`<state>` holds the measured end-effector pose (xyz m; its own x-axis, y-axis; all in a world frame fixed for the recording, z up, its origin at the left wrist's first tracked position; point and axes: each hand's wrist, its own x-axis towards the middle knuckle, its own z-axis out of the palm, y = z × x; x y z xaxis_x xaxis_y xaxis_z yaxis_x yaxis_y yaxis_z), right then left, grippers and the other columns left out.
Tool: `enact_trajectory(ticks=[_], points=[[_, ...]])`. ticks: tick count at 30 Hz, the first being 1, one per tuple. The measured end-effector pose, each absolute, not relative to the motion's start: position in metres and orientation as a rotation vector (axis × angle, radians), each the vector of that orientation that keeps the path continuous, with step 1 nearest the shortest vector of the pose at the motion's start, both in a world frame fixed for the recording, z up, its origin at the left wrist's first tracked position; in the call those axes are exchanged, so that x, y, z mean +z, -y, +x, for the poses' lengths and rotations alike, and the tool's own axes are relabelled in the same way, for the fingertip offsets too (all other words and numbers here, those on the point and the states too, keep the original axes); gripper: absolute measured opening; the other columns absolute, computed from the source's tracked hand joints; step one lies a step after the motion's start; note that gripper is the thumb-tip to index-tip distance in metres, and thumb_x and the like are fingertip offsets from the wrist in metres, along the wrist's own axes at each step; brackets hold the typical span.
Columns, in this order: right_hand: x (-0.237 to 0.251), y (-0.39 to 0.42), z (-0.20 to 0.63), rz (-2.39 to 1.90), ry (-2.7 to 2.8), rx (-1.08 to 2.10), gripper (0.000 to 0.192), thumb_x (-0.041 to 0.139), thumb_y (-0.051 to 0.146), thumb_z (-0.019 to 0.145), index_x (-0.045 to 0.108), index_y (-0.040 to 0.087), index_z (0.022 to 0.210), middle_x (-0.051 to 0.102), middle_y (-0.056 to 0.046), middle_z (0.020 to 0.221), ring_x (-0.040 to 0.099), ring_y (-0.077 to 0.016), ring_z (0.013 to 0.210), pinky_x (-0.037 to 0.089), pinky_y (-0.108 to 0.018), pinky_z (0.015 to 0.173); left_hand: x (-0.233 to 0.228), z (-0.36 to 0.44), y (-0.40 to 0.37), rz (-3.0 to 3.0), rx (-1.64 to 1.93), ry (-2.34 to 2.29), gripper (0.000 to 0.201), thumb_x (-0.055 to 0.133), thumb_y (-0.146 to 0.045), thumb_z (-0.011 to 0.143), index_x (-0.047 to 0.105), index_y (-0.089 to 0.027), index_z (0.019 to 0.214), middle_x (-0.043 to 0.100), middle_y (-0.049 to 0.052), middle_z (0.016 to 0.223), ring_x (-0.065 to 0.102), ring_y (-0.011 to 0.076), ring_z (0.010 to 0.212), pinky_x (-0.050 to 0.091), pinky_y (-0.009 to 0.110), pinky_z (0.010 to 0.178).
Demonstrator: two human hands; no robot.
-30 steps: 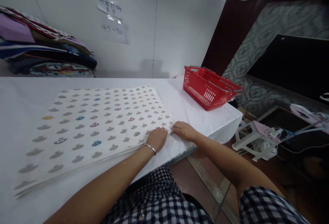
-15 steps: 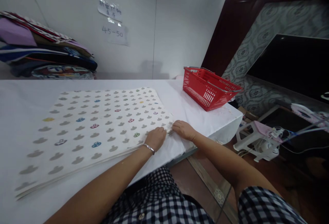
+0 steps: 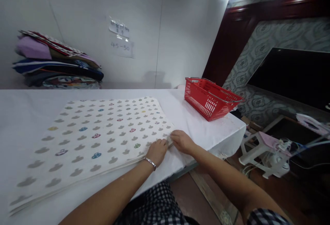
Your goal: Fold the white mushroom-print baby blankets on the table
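far to my left, a pile of folded fabrics [image 3: 58, 63] in purple, navy and mixed prints sits against the white wall [image 3: 160, 29], past the back edge of the table [image 3: 20, 108]. the table wears a white cover, and on it, just ahead of me, lies the patterned cloth [image 3: 98, 135], white with rows of grey shapes and a few coloured ones, folded flat in several layers with its edges stacked. above it, two paper notes [image 3: 121, 39] are stuck to the wall.

my left hand [image 3: 157, 151] rests palm down on the near right corner of the patterned cloth, fingers curled loosely over the edge, a silver bracelet [image 3: 150, 163] at the wrist. just beside it, my right hand [image 3: 182, 141] touches the same corner from the outer side, fingers bent toward the layered edge; i cannot tell whether they pinch a layer or only press on it. the two hands are close, nearly meeting.

further right, a red basket [image 3: 210, 97] stands near the table's far corner, well apart from the cloth. beyond the table on the floor sits a low white stool [image 3: 260, 149].
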<state>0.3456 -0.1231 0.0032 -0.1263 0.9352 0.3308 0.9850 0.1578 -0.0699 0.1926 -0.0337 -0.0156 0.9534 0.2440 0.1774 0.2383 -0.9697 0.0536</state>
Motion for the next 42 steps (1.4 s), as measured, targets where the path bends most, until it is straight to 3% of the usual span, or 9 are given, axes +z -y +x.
enact_trajectory(ticks=[4, 10, 15, 23, 30, 36, 42], points=[[-0.009, 0.107, 0.325, -1.812, 1.972, -0.137, 0.034, 0.040, 0.019, 0.087, 0.052, 0.016, 0.119, 0.053, -0.012, 0.123, 0.045, -0.0187, 0.116, 0.039, -0.037, 0.095, -0.012, 0.193, 0.033, 2.989, 0.234, -0.502, 0.027, 0.036, -0.014, 0.085, 0.062, -0.014, 0.093, 0.056, 0.009, 0.103, 0.051, 0.0202, 0.094, 0.041, 0.033, 0.077], [-0.030, 0.108, 0.324, -2.073, 1.929, -0.085, 0.039, 0.036, 0.032, 0.091, 0.044, 0.018, 0.127, 0.041, -0.010, 0.136, 0.032, -0.0237, 0.128, 0.030, -0.046, 0.102, -0.007, 0.167, 0.022, 2.932, 0.219, -0.446, 0.025, 0.037, -0.018, 0.086, 0.062, -0.017, 0.086, 0.058, 0.007, 0.093, 0.051, 0.0188, 0.089, 0.040, 0.032, 0.078], [-0.036, 0.112, 0.328, -2.053, 1.935, -0.066, 0.041, 0.035, 0.033, 0.092, 0.044, 0.020, 0.129, 0.040, -0.009, 0.137, 0.031, -0.0232, 0.129, 0.029, -0.046, 0.103, -0.006, 0.100, -0.001, 2.880, 0.268, -0.556, 0.028, 0.037, -0.023, 0.088, 0.061, -0.017, 0.075, 0.058, 0.005, 0.089, 0.050, 0.0176, 0.085, 0.039, 0.030, 0.075], [-0.049, 0.114, 0.337, -2.026, 1.962, -0.028, 0.044, 0.032, 0.038, 0.091, 0.045, 0.019, 0.129, 0.039, -0.009, 0.138, 0.031, -0.0237, 0.129, 0.028, -0.047, 0.104, -0.002, -0.038, -0.030, 2.785, 0.396, -0.926, 0.033, 0.032, -0.030, 0.090, 0.064, -0.021, 0.092, 0.060, 0.005, 0.095, 0.050, 0.0167, 0.088, 0.040, 0.030, 0.079], [-0.051, 0.118, 0.342, -2.034, 1.974, 0.007, 0.047, 0.031, 0.041, 0.090, 0.046, 0.018, 0.128, 0.037, -0.008, 0.139, 0.029, -0.0234, 0.130, 0.027, -0.046, 0.105, -0.011, -0.138, -0.055, 2.630, 0.568, -1.214, 0.035, 0.039, -0.041, 0.084, 0.068, -0.024, 0.090, 0.064, 0.005, 0.094, 0.054, 0.0187, 0.090, 0.042, 0.032, 0.083], [-0.051, 0.119, 0.346, -2.019, 1.995, -0.001, 0.049, 0.031, 0.043, 0.090, 0.050, 0.015, 0.125, 0.040, -0.010, 0.137, 0.032, -0.0236, 0.129, 0.030, -0.044, 0.104, -0.006, -0.161, -0.050, 2.187, 0.645, -1.712, 0.034, 0.043, -0.046, 0.078, 0.067, -0.021, 0.077, 0.066, 0.003, 0.087, 0.058, 0.0186, 0.084, 0.043, 0.028, 0.077], [-0.049, 0.120, 0.329, -1.929, 2.112, -0.193, 0.044, 0.030, 0.040, 0.091, 0.047, 0.021, 0.127, 0.037, -0.007, 0.140, 0.028, -0.0263, 0.130, 0.027, -0.050, 0.103, 0.004, -0.144, -0.042, 1.962, 0.645, -1.834, 0.036, 0.047, -0.042, 0.073, 0.065, -0.021, 0.096, 0.067, 0.001, 0.086, 0.058, 0.0157, 0.073, 0.044, 0.026, 0.069]])
